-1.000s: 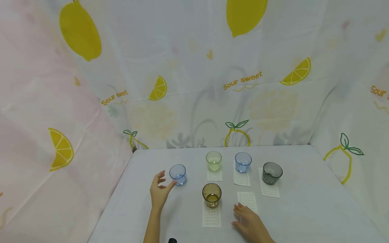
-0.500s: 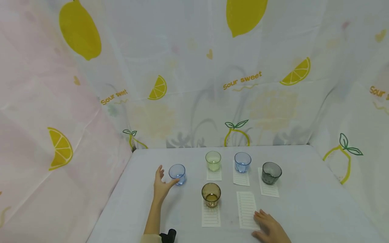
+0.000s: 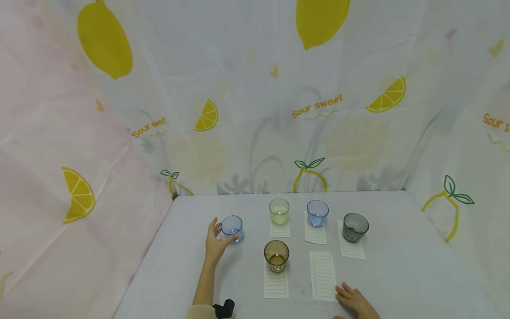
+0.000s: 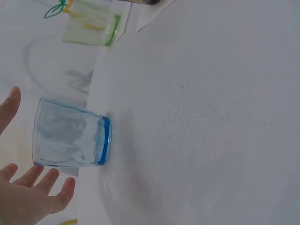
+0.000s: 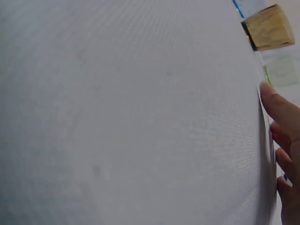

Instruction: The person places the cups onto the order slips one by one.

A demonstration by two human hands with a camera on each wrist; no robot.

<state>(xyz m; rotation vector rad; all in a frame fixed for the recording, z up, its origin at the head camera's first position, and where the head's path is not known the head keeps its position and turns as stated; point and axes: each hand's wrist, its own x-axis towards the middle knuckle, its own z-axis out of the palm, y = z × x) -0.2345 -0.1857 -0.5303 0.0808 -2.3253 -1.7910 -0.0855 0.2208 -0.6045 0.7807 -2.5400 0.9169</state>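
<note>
In the head view my left hand (image 3: 215, 244) is at a blue glass (image 3: 232, 229), its thumb and fingers spread on either side. The left wrist view shows this glass (image 4: 72, 133) standing upright between the thumb and the spread fingers; whether they touch it I cannot tell. My right hand (image 3: 356, 303) is low on the table, fingertips at the lower right edge of a ruled white paper slip (image 3: 322, 275). Along the right edge of the right wrist view are the right thumb and fingers (image 5: 286, 122), partly cut off by the frame.
A brown glass (image 3: 276, 256) stands on another slip, left of the bare one. Behind are a green glass (image 3: 279, 212), a second blue glass (image 3: 317, 213) and a grey glass (image 3: 355, 227), each over a slip. A lemon-printed cloth (image 3: 239, 146) hangs behind the table.
My right hand has moved right and toward the near edge, uncovering the paper slip. My left hand has shifted right, closer round the blue glass, which stays in place.
</note>
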